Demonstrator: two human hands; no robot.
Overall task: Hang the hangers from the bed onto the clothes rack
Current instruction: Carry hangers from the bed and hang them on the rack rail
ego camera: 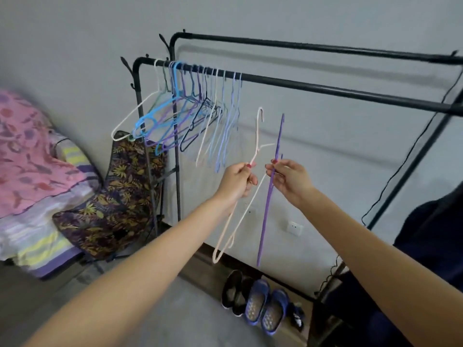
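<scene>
Left hand [236,180] pinches pale-pink hanger [253,161] — thin wire, hook up.

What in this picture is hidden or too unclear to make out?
Head view:
- bed: blurred and cut by the left edge, so any remaining hangers stay unseen.
- hung hangers: overlapping, uncountable.
- clothes rack: right end cut by the frame.
- purple hanger, pinched by the right hand: edge-on, shape unreadable.

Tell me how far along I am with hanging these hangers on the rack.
Well along: a bunch of hangers already hangs at the left end of the front rail. In hand: your left hand holds a cream hanger and your right hand a purple hanger, both below the rail. No hangers show on the visible bed.
</scene>
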